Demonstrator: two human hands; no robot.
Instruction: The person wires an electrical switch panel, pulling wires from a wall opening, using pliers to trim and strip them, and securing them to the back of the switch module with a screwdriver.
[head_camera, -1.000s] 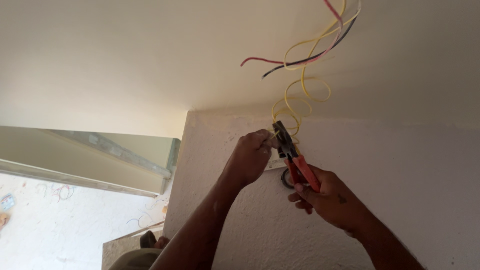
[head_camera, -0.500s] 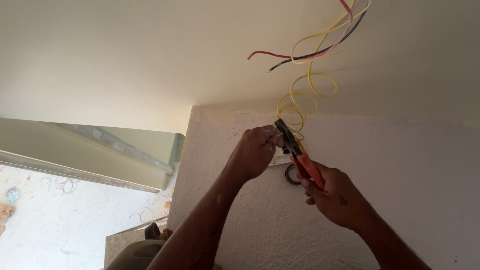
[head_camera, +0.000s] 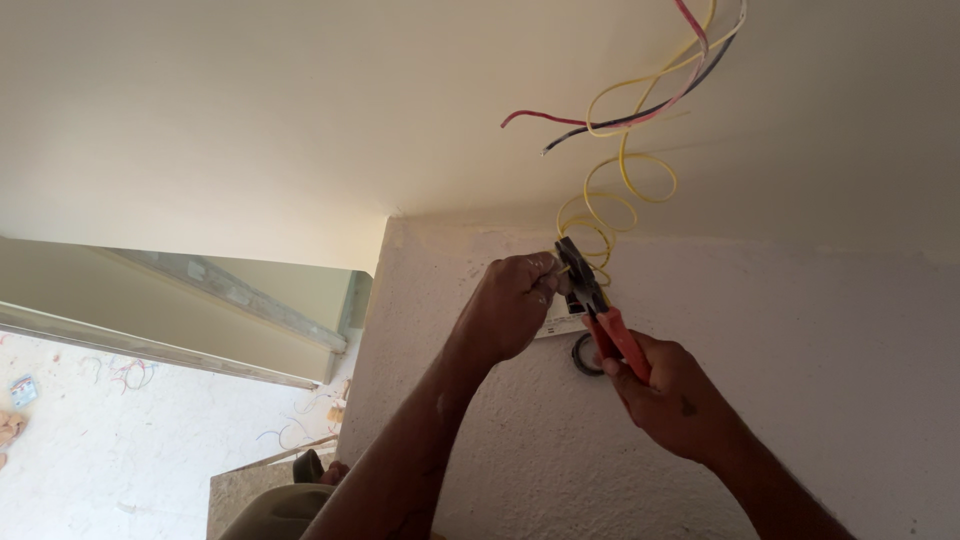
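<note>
Your left hand (head_camera: 512, 305) pinches the coiled yellow wire (head_camera: 600, 215); your right hand (head_camera: 675, 395), clenched on red-handled steel pliers (head_camera: 598, 310), should squeeze gently, avoiding nicked strands.

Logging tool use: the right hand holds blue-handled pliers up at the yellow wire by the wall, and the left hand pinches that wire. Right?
Not quite: the head view shows the pliers in the right hand have red-orange handles, not blue. The left hand does pinch the yellow wire.

A cream ceiling (head_camera: 250, 110) meets a rough, textured white wall (head_camera: 800, 340) at its top corner. Far below, daylight falls on a pale floor (head_camera: 110, 460) littered with coloured wire scraps (head_camera: 125, 372).
</note>
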